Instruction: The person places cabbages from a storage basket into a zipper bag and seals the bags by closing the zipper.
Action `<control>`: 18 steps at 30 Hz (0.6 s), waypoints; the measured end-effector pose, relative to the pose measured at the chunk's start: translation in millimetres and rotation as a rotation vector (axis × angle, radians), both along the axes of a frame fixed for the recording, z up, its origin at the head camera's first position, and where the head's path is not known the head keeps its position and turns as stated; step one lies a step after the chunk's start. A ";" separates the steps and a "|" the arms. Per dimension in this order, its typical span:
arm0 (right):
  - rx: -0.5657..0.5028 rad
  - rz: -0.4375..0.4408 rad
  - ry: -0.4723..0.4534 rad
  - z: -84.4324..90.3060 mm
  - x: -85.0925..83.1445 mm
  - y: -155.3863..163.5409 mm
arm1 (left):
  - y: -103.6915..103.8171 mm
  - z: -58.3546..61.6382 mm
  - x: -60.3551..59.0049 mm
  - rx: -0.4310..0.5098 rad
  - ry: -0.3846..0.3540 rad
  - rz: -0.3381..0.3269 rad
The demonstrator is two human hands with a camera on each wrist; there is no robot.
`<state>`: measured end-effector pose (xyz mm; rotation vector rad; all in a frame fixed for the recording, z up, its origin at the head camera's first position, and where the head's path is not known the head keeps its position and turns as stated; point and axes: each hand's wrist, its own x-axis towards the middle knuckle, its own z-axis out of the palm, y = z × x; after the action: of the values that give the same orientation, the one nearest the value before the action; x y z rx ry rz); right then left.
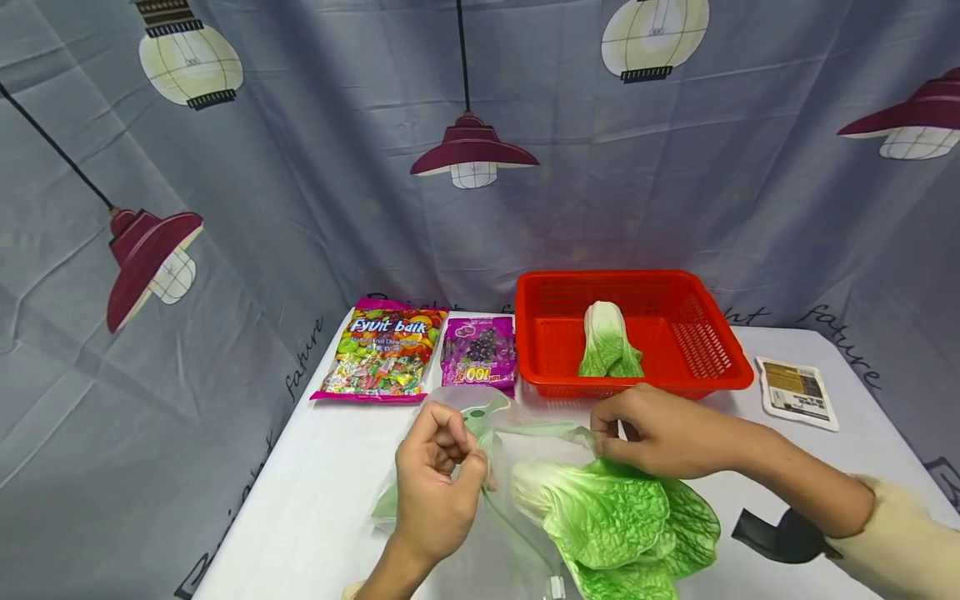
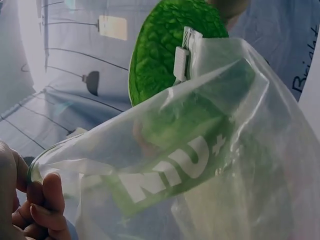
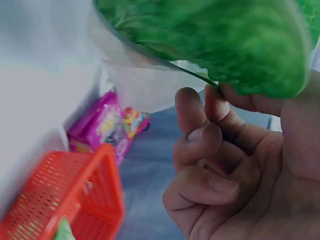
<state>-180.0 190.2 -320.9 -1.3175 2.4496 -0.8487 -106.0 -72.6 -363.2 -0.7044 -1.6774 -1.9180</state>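
Observation:
My left hand [image 1: 438, 487] pinches one edge of the mouth of a translucent zip bag [image 2: 160, 175] with green print. The opposite edge is pinched between thumb and finger of my right hand [image 1: 652, 433], so the mouth is spread. A napa cabbage [image 1: 607, 517] lies at the opening, its white stem end toward the bag and its leaves sticking out to the right. In the right wrist view a cabbage leaf [image 3: 215, 50] hangs over the right thumb. A white slider [image 2: 181, 62] sits on the bag's rim. How deep the stem reaches inside, I cannot tell.
Behind the hands, a red basket [image 1: 697, 385] holds another napa cabbage [image 1: 603, 337]. Left of it lie a purple candy packet [image 1: 478, 354] and a larger fruit-chew bag [image 1: 382, 354]. A small flat packet [image 1: 797, 393] lies at the right of the white table [image 1: 300, 500].

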 end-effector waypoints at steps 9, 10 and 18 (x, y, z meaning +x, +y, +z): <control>-0.046 0.119 -0.280 40.3 12.2 3.7 | -22.3 29.9 -4.1 0.017 0.013 -0.064; -0.049 0.123 -0.325 42.3 13.3 3.3 | -24.0 31.6 -4.2 0.018 0.015 -0.070; -0.118 0.131 -0.429 61.4 21.5 4.8 | -29.9 41.6 -0.2 0.024 0.031 -0.093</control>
<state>-158.5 195.0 -259.5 -1.1708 1.9889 -1.1215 -106.2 -102.5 -321.7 -0.8113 -1.6264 -1.9774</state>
